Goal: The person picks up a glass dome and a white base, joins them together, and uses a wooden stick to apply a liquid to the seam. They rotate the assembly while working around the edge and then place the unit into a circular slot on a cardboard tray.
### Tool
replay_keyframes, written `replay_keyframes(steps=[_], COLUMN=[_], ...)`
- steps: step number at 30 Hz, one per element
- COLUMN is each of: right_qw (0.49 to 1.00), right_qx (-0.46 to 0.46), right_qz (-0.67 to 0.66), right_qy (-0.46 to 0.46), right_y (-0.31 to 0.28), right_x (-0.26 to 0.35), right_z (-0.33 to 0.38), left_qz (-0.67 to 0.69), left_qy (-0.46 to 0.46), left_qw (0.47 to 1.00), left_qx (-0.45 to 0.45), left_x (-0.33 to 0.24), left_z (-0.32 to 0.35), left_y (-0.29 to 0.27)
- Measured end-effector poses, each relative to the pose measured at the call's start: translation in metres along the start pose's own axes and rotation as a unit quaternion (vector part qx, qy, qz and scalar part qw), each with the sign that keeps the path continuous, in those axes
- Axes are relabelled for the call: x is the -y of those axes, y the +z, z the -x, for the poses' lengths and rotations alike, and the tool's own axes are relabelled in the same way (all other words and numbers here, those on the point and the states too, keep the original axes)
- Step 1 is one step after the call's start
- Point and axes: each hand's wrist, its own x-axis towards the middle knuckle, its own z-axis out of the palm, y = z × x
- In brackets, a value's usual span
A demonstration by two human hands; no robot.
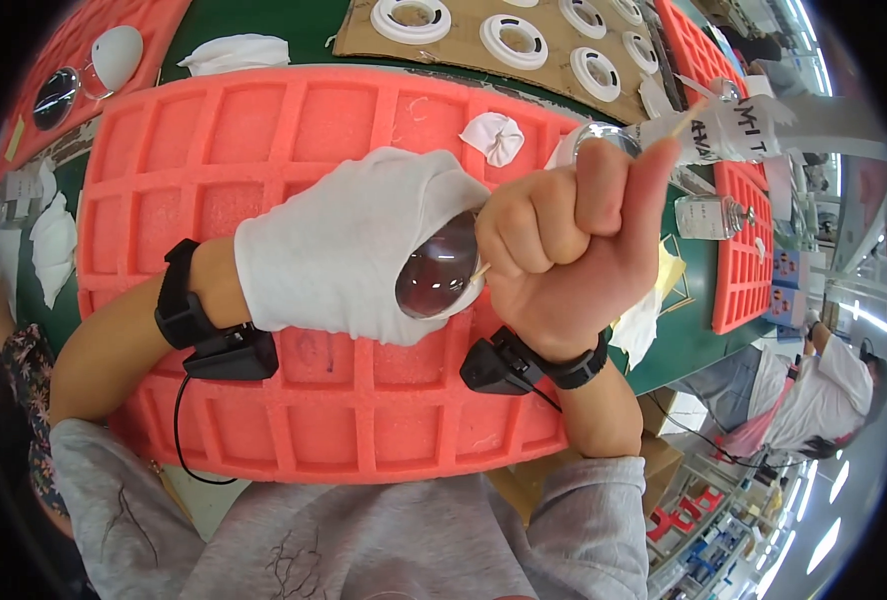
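Note:
My left hand (349, 245) wears a white cloth glove and cups a round glass dome (438, 268) with a dark reflective face. My right hand (564, 235) is bare and closed in a fist around a thin wooden stick (676, 126), whose lower tip touches the edge of the dome and whose upper end pokes out past my fingers. Both hands hover over a large pink foam tray (264, 140) divided into square cells. Each wrist carries a black band with a small black unit.
A cardboard sheet (364, 40) holds several white rings at the top. A second dome piece (114, 55) lies on another pink tray at top left. White cloths, a small clear bottle (709, 215) and a person in white at right.

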Motion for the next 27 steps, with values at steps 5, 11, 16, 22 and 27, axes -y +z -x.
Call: replay_keyframes(steps=[5, 11, 16, 22, 27], right_qw=[0.972, 0.959, 0.978, 0.986, 0.962], right_qx=[0.070, 0.092, 0.097, 0.086, 0.037], right_qz=[0.222, 0.262, 0.157, 0.136, 0.259], right_qy=[-0.021, -0.054, -0.100, 0.033, 0.082], right_y=[0.010, 0.002, -0.001, -0.001, 0.009], right_x=[0.002, -0.015, -0.017, 0.002, 0.033], right_z=[0.004, 0.011, 0.008, 0.004, -0.002], left_qz=[0.008, 0.007, 0.005, 0.055, 0.067], left_qy=[0.019, 0.045, 0.018, 0.058, 0.036], left_qw=[1.000, 0.999, 1.000, 0.996, 0.997], left_qx=[0.002, -0.005, 0.017, -0.033, -0.029], left_x=[0.005, 0.016, 0.012, 0.017, 0.011], left_z=[-0.005, -0.005, 0.000, -0.005, 0.004], left_y=[0.003, 0.005, 0.001, 0.010, 0.000])
